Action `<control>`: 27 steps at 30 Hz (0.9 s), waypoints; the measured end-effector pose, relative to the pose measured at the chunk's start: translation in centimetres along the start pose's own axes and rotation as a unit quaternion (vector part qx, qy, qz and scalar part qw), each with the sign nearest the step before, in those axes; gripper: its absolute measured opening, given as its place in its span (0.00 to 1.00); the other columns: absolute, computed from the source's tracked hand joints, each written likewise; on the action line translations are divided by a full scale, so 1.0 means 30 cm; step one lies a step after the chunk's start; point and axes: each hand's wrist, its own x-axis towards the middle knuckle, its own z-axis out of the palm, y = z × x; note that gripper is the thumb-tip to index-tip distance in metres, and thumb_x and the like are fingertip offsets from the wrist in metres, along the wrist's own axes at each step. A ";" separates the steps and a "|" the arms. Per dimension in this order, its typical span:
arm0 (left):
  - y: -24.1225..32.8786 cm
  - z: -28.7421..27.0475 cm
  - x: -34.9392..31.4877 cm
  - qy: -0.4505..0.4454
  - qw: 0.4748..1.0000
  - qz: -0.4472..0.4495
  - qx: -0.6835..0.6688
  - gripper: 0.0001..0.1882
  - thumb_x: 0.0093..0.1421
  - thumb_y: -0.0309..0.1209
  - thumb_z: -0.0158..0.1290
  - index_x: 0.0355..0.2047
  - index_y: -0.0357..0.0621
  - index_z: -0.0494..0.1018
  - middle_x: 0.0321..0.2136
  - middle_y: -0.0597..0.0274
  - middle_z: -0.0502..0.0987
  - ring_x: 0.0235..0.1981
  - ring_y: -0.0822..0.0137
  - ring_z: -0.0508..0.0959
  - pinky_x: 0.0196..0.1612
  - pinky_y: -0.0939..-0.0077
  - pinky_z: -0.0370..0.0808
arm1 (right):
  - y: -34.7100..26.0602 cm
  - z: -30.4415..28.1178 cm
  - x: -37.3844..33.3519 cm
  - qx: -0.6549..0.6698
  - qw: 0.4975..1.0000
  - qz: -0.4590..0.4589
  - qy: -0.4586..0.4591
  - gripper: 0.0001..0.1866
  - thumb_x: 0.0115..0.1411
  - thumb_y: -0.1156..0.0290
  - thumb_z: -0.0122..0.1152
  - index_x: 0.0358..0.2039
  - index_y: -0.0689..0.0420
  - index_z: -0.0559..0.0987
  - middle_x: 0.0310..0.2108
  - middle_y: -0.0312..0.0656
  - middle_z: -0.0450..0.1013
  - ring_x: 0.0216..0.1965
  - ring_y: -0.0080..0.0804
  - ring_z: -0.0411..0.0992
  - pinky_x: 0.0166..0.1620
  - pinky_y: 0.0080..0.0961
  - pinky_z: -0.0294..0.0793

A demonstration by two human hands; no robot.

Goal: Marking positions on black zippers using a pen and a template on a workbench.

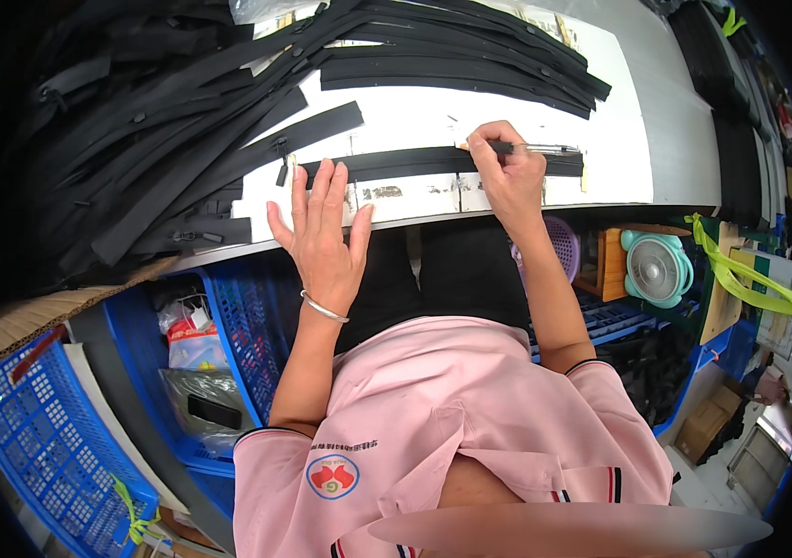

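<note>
A black zipper strip (396,164) lies straight across the white board (507,193) near the table's front edge. My left hand (325,237) rests open at the strip's left end, its fingertips pressing on it beside the zipper pull (281,172). My right hand (514,179) is closed around a pen (545,149). The pen's tip points left and down at the strip's upper edge; whether it touches cannot be made out. Dark marks show on the board just below the strip.
Many black zippers (470,70) lie along the back of the board, with a large heap (89,139) at the left. Below the table stand blue crates (61,428) at left, and a small turquoise fan (658,268) at right. Black rolls (740,167) line the table's right end.
</note>
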 end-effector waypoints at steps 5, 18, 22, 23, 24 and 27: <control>0.001 -0.003 0.001 -0.005 1.000 -0.012 -0.007 0.31 0.65 0.40 0.61 0.67 0.49 0.70 0.66 0.61 0.71 0.73 0.53 0.60 0.73 0.40 0.38 | -0.009 0.005 -0.009 -0.013 1.000 0.005 0.007 0.05 0.65 0.76 0.62 0.31 0.62 0.79 0.19 0.31 0.72 0.19 0.13 0.65 0.23 0.17 0.63; -0.001 -0.013 0.002 -0.019 1.000 -0.017 -0.017 0.31 0.66 0.40 0.60 0.68 0.50 0.70 0.68 0.61 0.70 0.75 0.53 0.58 0.73 0.38 0.35 | 0.010 0.009 -0.006 -0.035 0.999 -0.018 -0.004 0.04 0.64 0.76 0.64 0.32 0.61 0.80 0.20 0.33 0.74 0.18 0.16 0.68 0.23 0.18 0.65; 0.053 -0.009 0.024 0.037 0.999 -0.023 -0.015 0.29 0.64 0.37 0.62 0.65 0.47 0.73 0.67 0.56 0.70 0.72 0.51 0.61 0.73 0.40 0.44 | 0.014 0.006 -0.006 -0.053 0.998 -0.027 -0.008 0.04 0.64 0.76 0.64 0.32 0.60 0.80 0.19 0.35 0.75 0.17 0.18 0.69 0.23 0.20 0.67; 0.073 -0.001 0.037 0.037 0.999 -0.023 -0.015 0.29 0.64 0.37 0.62 0.65 0.47 0.73 0.67 0.56 0.70 0.72 0.51 0.61 0.73 0.40 0.44 | 0.016 0.007 -0.007 -0.063 0.997 -0.034 -0.003 0.04 0.64 0.76 0.64 0.32 0.60 0.79 0.19 0.35 0.75 0.17 0.19 0.70 0.23 0.20 0.67; 0.096 0.012 0.054 0.032 0.995 0.019 -0.096 0.27 0.62 0.34 0.63 0.62 0.45 0.75 0.64 0.54 0.72 0.68 0.49 0.66 0.71 0.45 0.52 | 0.017 0.009 -0.009 -0.073 0.997 -0.040 0.000 0.04 0.64 0.76 0.64 0.32 0.60 0.79 0.19 0.35 0.75 0.17 0.19 0.70 0.23 0.21 0.68; 0.194 0.055 0.118 0.016 0.965 0.066 -0.253 0.18 0.58 0.26 0.65 0.49 0.40 0.81 0.51 0.53 0.80 0.51 0.50 0.77 0.58 0.61 0.71 | 0.015 0.016 -0.010 -0.067 0.996 -0.052 0.011 0.04 0.64 0.76 0.64 0.31 0.60 0.79 0.19 0.36 0.74 0.17 0.20 0.70 0.23 0.21 0.68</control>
